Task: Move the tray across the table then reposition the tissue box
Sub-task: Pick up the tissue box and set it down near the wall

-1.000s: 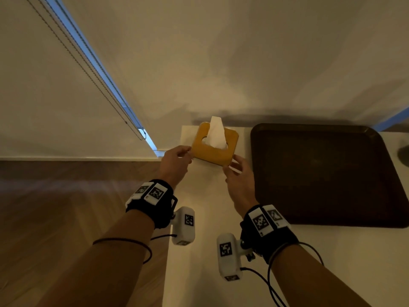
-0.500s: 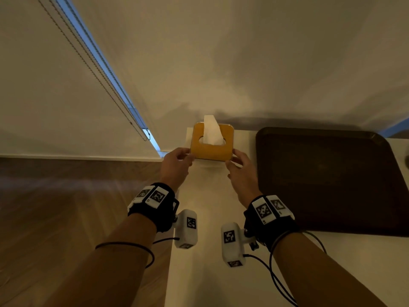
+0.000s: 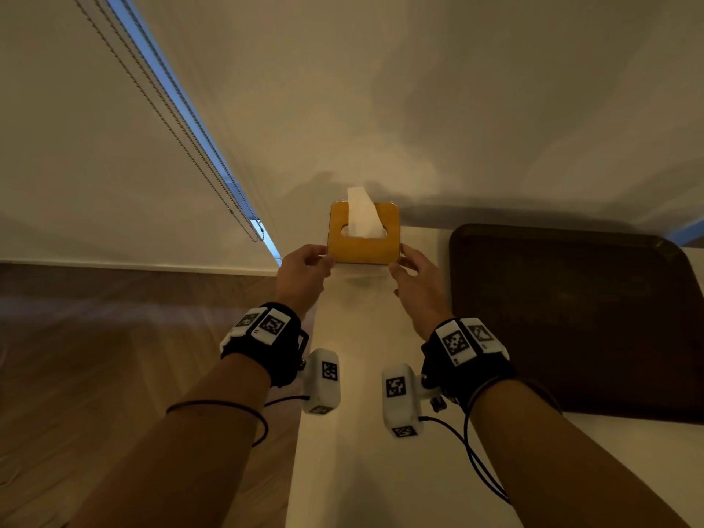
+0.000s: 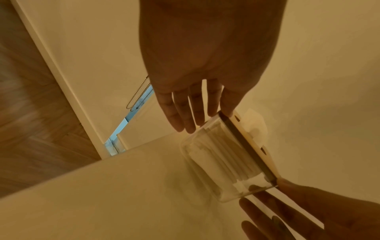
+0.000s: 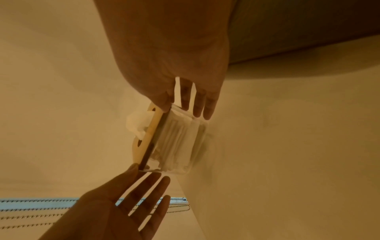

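Head view: my left hand (image 3: 303, 270) and right hand (image 3: 417, 278) sit at the near corners of the box (image 3: 364, 238), one on each side. The box stands at the far left end of the desk (image 3: 354, 470), close to the wall (image 3: 419, 108). Orange-tan lid on top, a tissue (image 3: 362, 217) sticking up thru the slot. The tray (image 3: 571, 318) lies flat on the desk to the right, apart from the box and just beside my right wrist. Blind cords (image 3: 183, 146) hang at left; wood floor (image 3: 114, 337) below.

Left wrist view: left hand (image 4: 205, 53), fingers (image 4: 185, 116) straight & relaxed, tips at the clear wall of the box (image 4: 224, 162); thumb touches the lid edge. Not curled round it. Folded tissues show thru the clear side. Right hand (image 4: 308, 212) is at the other corner, thumb on the lid rim.

Right wrist view: right hand (image 5: 176, 53), fingers (image 5: 197, 105) straight, tips against the box (image 5: 174, 142), thumb on the lid corner. Left hand (image 5: 115, 207) is spread w/ straight fingers, thumb tip touching the opposite lid corner. The box bottom rests on the desk (image 5: 287, 146). Tray (image 5: 308, 24) is a dark patch at upper right.
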Demonstrator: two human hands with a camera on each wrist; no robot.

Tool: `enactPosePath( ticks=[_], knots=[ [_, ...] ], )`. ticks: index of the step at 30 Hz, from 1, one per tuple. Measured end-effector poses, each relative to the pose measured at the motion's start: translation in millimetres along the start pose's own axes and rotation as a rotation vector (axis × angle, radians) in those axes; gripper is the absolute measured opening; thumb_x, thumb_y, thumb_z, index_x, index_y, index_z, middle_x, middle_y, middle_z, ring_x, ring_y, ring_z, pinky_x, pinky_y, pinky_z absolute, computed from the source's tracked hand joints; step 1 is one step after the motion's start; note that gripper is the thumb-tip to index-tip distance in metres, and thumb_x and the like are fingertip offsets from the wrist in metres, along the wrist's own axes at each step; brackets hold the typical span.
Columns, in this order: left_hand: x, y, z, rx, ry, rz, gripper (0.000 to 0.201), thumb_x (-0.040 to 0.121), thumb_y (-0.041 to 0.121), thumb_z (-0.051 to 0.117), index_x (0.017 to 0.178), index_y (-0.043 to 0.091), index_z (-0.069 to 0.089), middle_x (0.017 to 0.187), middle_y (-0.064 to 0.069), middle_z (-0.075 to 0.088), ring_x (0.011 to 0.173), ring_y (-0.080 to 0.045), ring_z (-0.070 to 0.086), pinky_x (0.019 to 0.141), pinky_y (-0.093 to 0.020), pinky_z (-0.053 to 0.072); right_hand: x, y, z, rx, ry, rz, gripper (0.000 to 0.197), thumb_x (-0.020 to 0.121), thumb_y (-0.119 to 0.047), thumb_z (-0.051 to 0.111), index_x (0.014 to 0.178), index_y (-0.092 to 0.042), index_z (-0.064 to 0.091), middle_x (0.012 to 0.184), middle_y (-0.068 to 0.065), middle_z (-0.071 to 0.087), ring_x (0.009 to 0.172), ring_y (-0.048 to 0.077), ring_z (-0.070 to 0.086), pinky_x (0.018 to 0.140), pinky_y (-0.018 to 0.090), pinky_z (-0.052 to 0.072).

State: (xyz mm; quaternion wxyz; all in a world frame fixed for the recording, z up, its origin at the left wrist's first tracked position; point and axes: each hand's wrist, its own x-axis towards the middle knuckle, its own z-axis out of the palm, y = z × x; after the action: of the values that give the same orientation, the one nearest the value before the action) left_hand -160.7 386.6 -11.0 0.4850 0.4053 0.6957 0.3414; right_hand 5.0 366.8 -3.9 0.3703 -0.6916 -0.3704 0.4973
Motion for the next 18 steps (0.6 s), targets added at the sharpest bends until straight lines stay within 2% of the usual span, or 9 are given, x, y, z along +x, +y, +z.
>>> enactPosePath(
  ticks=[5, 9, 15, 18],
  knots=[
    [3.9, 0.8, 0.7, 0.015, 0.000, 0.018, 0.027, 0.091, 0.022, 0.059, 0.114, 0.009, 0.065, 0.098, -0.008, 0.068, 0.093, -0.024, 0.067, 0.067, -0.031, 0.051, 3.5, -3.1, -1.1, -0.006, -0.005, -0.015, 0.039, 0.092, -0.016, 0.053, 0.131, -0.024, 0.055, 0.121, -0.003, 0.059, 0.114, 0.013, 0.054, 0.099, 0.045, 0.049],
    [5.7, 1.7, -0.3, 0.029, -0.004, 0.026, 0.025, 0.091, 0.021, 0.058, 0.112, 0.010, 0.065, 0.100, -0.010, 0.068, 0.099, -0.029, 0.069, 0.078, -0.038, 0.054, 5.3, -3.7, -1.3, -0.020, -0.009, -0.037, 0.039, 0.092, -0.016, 0.054, 0.130, -0.022, 0.055, 0.120, -0.002, 0.059, 0.114, 0.015, 0.055, 0.098, 0.046, 0.049],
    [7.5, 1.1, -0.3, 0.026, -0.011, 0.030, 0.024, 0.091, 0.021, 0.058, 0.111, 0.010, 0.065, 0.099, -0.009, 0.067, 0.100, -0.030, 0.069, 0.073, -0.034, 0.052, 6.3, -2.0, -0.2, -0.007, -0.005, -0.023, 0.040, 0.092, -0.017, 0.054, 0.131, -0.022, 0.054, 0.121, -0.002, 0.059, 0.115, 0.016, 0.055, 0.100, 0.045, 0.048],
    [7.2, 1.8, -0.4, 0.037, -0.009, 0.026, 0.023, 0.091, 0.021, 0.058, 0.111, 0.011, 0.065, 0.098, -0.007, 0.067, 0.100, -0.030, 0.069, 0.077, -0.038, 0.054, 6.8, -2.2, -0.2, -0.005, 0.000, -0.016, 0.040, 0.092, -0.016, 0.054, 0.132, -0.022, 0.054, 0.121, -0.002, 0.059, 0.115, 0.015, 0.055, 0.099, 0.045, 0.049]
  ],
)
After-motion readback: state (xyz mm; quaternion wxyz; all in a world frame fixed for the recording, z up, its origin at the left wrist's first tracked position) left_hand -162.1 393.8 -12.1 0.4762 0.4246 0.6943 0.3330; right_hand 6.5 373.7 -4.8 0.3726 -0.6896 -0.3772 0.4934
